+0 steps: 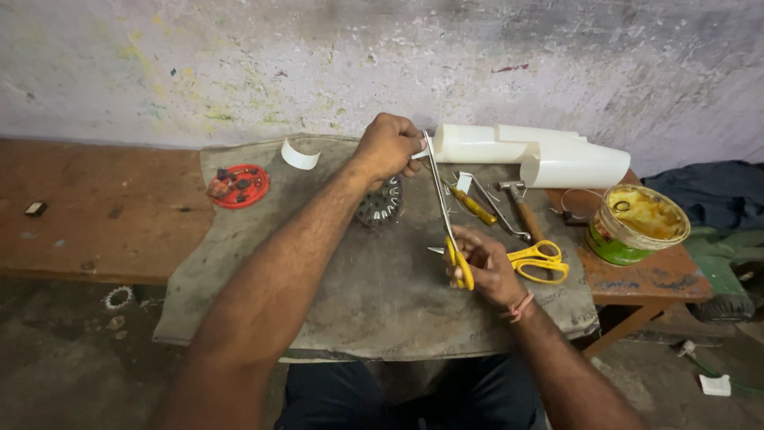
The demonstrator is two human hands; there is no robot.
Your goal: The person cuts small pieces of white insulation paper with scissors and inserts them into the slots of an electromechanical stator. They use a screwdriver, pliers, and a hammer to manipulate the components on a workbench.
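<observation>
While the right hand (487, 264) closes its grip around the yellow handles of a pair of scissors (446, 215), the long blades point up and away toward the wall, their tips meeting a small white strip (420, 151) pinched in the left hand (387, 148). That left hand is curled shut on the strip, held above the middle of the table (103, 215), over a grey cloth (382, 295) that covers the table's centre. Just beneath the left hand lies a round, dark metal part with slotted teeth (380, 203). Close to the right hand rest a second pair of yellow-handled scissors (541, 261), a hammer with a wooden handle (521, 209), a yellow-handled screwdriver (475, 205) and a thin metal tool (497, 209). Beyond them lie rolled white sheets (541, 155), near the wall. Farther right stands an open green tin of yellowish paste (637, 224). Toward the left of the cloth sit a red round lid holding small parts (239, 185) and a curled white scrap (299, 155).
</observation>
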